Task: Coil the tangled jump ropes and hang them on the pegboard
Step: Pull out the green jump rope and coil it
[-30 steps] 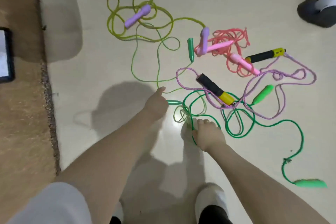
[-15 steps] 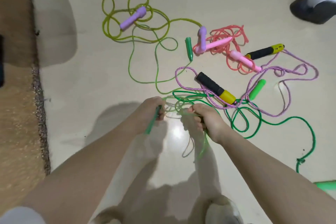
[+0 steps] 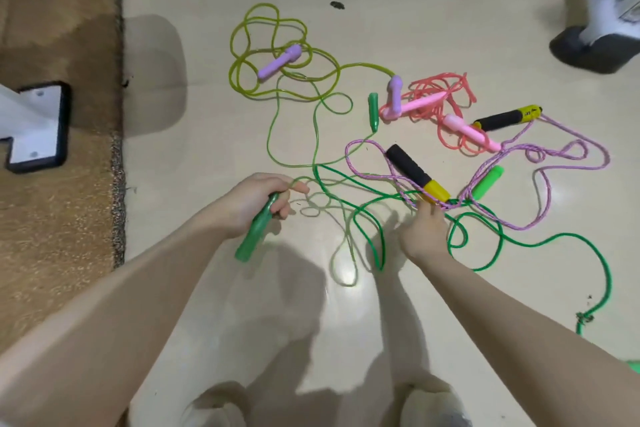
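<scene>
Jump ropes lie tangled across the glossy cream floor (image 3: 433, 28) in front of me, all just beyond my two hands. My left hand (image 3: 254, 203) is curled around a translucent dark green plastic handle (image 3: 257, 229), which slants down and back toward me out of the fist, its thin pale green plastic cord (image 3: 313, 135) running up the floor to a matching green handle (image 3: 373, 111) farther off. My right hand (image 3: 424, 230) reaches into the knot just below a black foam handle with a yellow end (image 3: 415, 172); its fingertips sit right where the braided lilac cord (image 3: 554, 165) and the solid dark green cord (image 3: 540, 244) cross, and they look pinched there, though I cannot tell which strand is actually held. The dark green cord loops off to my right and ends in a knot near the frame edge. Beyond the hands, well apart from them, I see a yellow-green clear cord (image 3: 273, 21) heaped in loops with a lilac plastic handle (image 3: 280, 61) lying on it, a second lilac handle (image 3: 394, 94) beside a bunched coral-pink cord (image 3: 446, 87) with pink handles (image 3: 469, 130), another black and yellow handle (image 3: 507, 118), and a bright green stubby handle (image 3: 487, 182). A tan carpet (image 3: 59, 201) borders the floor on my left.
</scene>
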### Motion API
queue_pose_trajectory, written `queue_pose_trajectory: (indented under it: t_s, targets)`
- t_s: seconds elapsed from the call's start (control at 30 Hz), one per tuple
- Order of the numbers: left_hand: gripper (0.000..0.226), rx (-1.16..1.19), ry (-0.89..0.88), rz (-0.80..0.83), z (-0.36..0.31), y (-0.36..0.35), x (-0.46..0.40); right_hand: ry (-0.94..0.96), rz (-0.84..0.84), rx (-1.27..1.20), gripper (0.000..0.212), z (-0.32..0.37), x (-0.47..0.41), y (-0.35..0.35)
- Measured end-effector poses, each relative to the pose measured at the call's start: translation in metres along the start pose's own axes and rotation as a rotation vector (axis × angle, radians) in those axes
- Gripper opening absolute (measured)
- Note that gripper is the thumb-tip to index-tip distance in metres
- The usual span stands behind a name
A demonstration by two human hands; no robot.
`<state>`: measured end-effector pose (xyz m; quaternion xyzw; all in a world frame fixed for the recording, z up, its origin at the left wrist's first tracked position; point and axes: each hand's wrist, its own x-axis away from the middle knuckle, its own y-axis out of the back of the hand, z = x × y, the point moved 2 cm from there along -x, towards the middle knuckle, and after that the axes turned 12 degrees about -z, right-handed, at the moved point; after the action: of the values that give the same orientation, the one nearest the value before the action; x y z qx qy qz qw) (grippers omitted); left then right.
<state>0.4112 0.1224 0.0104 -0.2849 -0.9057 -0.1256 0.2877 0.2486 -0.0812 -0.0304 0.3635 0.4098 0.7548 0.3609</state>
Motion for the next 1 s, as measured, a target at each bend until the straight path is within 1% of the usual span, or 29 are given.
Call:
queue_pose_trajectory:
  t_s: [0.07, 0.1, 0.13, 0.2, 0.27, 0.33, 0.4, 0.47, 0.53, 0.6, 0.67, 0.73, 0.77, 0.83, 0.9, 1.0]
  targets:
    - [0.039, -0.048, 0.026, 0.123, -0.013, -0.009, 0.011, 0.276, -0.048, -0.156, 0.054, 0.026, 0.008, 0.007]
    - [0.041, -0.059, 0.028, 0.169, -0.02, -0.013, 0.016, 0.361, -0.034, -0.246, 0.056, 0.041, 0.014, 0.01]
    - [0.041, -0.069, 0.018, 0.206, -0.028, -0.018, 0.021, 0.431, 0.003, -0.322, 0.058, 0.057, 0.019, 0.015]
    - [0.034, -0.055, -0.032, 0.269, -0.043, -0.025, 0.028, 0.483, 0.182, -0.388, 0.059, 0.079, 0.026, 0.015]
    - [0.022, 0.069, -0.075, 0.297, -0.053, -0.029, 0.031, 0.404, 0.364, -0.431, 0.051, 0.084, 0.029, 0.004]
    - [0.021, 0.243, -0.078, 0.244, -0.054, -0.026, 0.028, 0.333, 0.406, -0.472, 0.032, 0.076, 0.03, -0.001]
    - [0.023, 0.376, -0.062, 0.112, -0.049, -0.018, 0.023, 0.264, 0.468, -0.56, 0.01, 0.064, 0.032, 0.003]
    - [0.029, 0.426, -0.044, -0.062, -0.04, -0.006, 0.013, 0.17, 0.555, -0.692, 0.008, 0.058, 0.033, 0.012]
    - [0.035, 0.322, -0.031, -0.206, -0.027, 0.004, 0.005, 0.083, 0.648, -0.832, 0.01, 0.057, 0.031, 0.023]
    - [0.034, 0.132, -0.018, -0.29, -0.012, 0.01, 0.001, -0.05, 0.776, -0.989, 0.022, 0.059, 0.027, 0.031]
    - [0.031, -0.101, -0.006, -0.323, 0.001, 0.014, -0.003, -0.189, 0.909, -1.109, 0.033, 0.061, 0.026, 0.037]
    - [0.032, -0.284, -0.022, -0.316, 0.006, 0.014, -0.005, -0.238, 0.995, -1.188, 0.034, 0.063, 0.026, 0.039]
    - [0.032, -0.312, -0.039, -0.304, 0.006, 0.011, -0.005, -0.243, 1.02, -1.205, 0.034, 0.064, 0.026, 0.039]
    - [0.03, -0.284, -0.081, -0.268, 0.005, 0.004, -0.004, -0.237, 1.021, -1.189, 0.036, 0.068, 0.027, 0.036]
    - [0.027, -0.245, -0.138, -0.218, 0.0, -0.007, 0.0, -0.221, 0.965, -1.143, 0.033, 0.072, 0.028, 0.033]
    - [0.025, -0.183, -0.181, -0.15, -0.009, -0.023, 0.004, -0.194, 0.758, -1.021, 0.018, 0.078, 0.028, 0.028]
